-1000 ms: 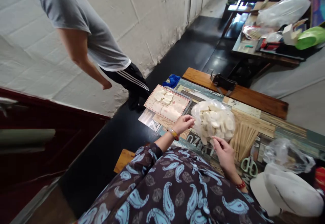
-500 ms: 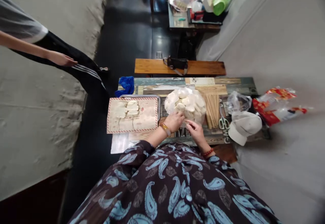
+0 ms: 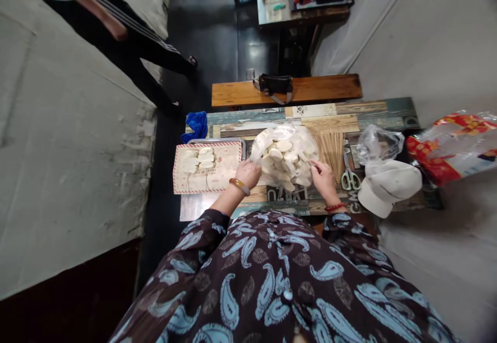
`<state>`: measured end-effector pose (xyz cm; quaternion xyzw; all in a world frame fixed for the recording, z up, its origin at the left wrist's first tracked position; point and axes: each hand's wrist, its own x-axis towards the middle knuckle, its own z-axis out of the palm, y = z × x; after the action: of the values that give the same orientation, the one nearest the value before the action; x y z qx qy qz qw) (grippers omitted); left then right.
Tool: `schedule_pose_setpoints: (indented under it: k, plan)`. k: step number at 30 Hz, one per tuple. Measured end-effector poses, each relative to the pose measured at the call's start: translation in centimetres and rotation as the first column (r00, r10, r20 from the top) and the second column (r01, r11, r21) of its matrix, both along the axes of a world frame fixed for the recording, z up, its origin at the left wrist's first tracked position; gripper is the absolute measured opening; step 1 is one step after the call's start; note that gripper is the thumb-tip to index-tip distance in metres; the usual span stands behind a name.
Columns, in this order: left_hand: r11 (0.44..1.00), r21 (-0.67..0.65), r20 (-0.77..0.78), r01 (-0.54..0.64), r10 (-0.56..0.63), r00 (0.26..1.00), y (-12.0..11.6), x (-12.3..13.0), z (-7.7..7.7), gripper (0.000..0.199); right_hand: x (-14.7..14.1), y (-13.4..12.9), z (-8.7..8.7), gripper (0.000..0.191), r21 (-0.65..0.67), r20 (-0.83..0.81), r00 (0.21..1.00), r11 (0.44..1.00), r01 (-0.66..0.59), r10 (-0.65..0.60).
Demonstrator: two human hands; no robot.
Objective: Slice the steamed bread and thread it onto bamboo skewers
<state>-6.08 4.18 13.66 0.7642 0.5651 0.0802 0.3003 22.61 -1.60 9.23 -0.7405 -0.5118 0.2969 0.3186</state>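
Observation:
A clear plastic bag [image 3: 289,154] full of pale, flat oval pieces lies on the patchwork-patterned table [image 3: 248,123], its mouth spread wide. My left hand [image 3: 249,173] is closed on the bag's left edge. On the opposite side, my right hand [image 3: 323,177] pinches the bag's right edge. Left of the bag, a printed paper sheet [image 3: 229,169] rests over a metal tray [image 3: 244,148] and carries several pale pieces, with thin sticks showing below them. Wooden sticks [image 3: 330,148] lie in a bundle right of the bag, beside scissors [image 3: 350,179].
A white cap [image 3: 390,185], a crumpled clear bag [image 3: 378,145] and a red package [image 3: 454,148] are at the right. A blue cloth [image 3: 195,125] sits at the far left corner. Behind are a bench [image 3: 326,88] with a black bag [image 3: 275,83] and a person [image 3: 128,37].
My hands have moved apart, and the bag's mouth has widened, exposing more pieces. The person at the left has shifted, with the legs now spread in a stride. The camera view has shifted too.

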Motion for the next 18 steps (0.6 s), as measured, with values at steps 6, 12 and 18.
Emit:
schedule_pose_setpoints:
  k: [6, 12, 18]
  plan:
    - [0.999, -0.049, 0.065, 0.012, -0.009, 0.998, 1.3, 4.0, -0.5, 0.018, 2.9, 0.1, 0.7, 0.037, 0.027, -0.061, 0.993, 0.995, -0.096, 0.097]
    - [0.976, -0.011, 0.063, -0.218, 0.218, 0.974, 4.4, 5.7, -3.2, 0.040, 2.5, -2.7, 2.1, 0.036, 0.043, -0.179, 0.966, 0.983, -0.181, 0.186]
    - [0.957, -0.068, 0.076, -0.283, 0.288, 0.955, 5.8, 6.2, -5.2, 0.024, -0.3, -2.2, 2.8, 0.033, 0.025, -0.312, 0.915, 0.965, -0.261, 0.256]
